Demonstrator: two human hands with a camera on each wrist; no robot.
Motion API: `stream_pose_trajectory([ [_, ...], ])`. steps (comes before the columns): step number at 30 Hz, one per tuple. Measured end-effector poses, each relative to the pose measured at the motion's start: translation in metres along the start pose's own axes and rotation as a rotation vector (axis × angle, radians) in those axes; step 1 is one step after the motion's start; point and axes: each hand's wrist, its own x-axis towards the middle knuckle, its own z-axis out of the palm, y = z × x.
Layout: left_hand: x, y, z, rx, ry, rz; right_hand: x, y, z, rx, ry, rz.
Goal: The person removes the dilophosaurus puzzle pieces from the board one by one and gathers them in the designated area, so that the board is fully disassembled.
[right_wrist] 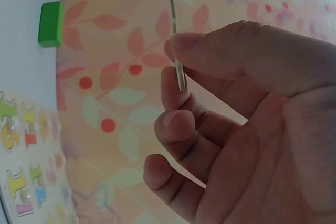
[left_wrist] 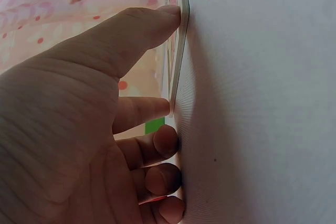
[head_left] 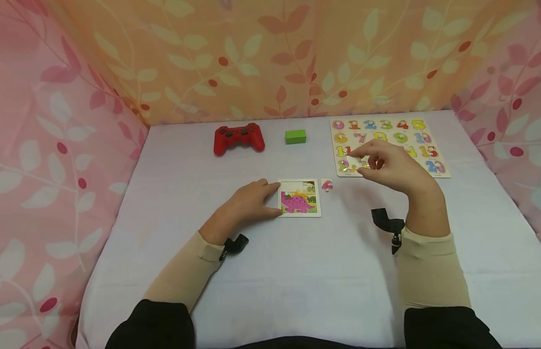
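Observation:
A small jigsaw puzzle board (head_left: 298, 203) with a pink dinosaur picture lies on the table, its upper left part pale and unfilled. My left hand (head_left: 248, 206) rests at its left side; the thumb and index finger touch the board's edge (left_wrist: 181, 51) near two corners, and the other fingers hang loosely. Raised over the number board, my right hand (head_left: 394, 167) pinches a thin puzzle piece (right_wrist: 181, 81) between thumb and fingers. That piece is seen edge-on in the right wrist view, so its picture is hidden. A loose puzzle piece (head_left: 327, 184) with pink on it lies just right of the puzzle board.
A number board (head_left: 370, 172) with colourful numerals lies at the back right, partly behind my right hand. Further back are a red game controller (head_left: 239, 137) and a green block (head_left: 295, 136). Patterned curtains (head_left: 253, 58) enclose the white table (head_left: 296, 271) on three sides.

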Motion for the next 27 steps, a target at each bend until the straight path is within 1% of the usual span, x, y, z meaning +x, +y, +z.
stream_pose_trajectory([
  [6,-0.001,0.001,-0.002,-0.007,-0.009,-0.008,0.004,0.018,0.002,0.02,-0.077,0.08],
  [12,-0.002,0.001,-0.002,-0.011,-0.014,-0.01,0.013,0.04,0.013,0.044,-0.174,0.179],
  [15,-0.002,0.0,-0.001,-0.002,-0.002,0.0,0.016,0.05,0.019,0.055,-0.192,0.214],
  [18,-0.002,-0.001,0.0,0.006,0.012,0.014,0.018,0.058,0.025,0.086,-0.216,0.212],
  [22,-0.002,-0.001,0.0,0.003,0.019,0.021,0.022,0.062,0.034,0.1,-0.254,0.23],
  [27,-0.001,-0.001,0.0,0.002,0.017,0.022,0.028,0.065,0.044,0.062,-0.281,0.233],
])
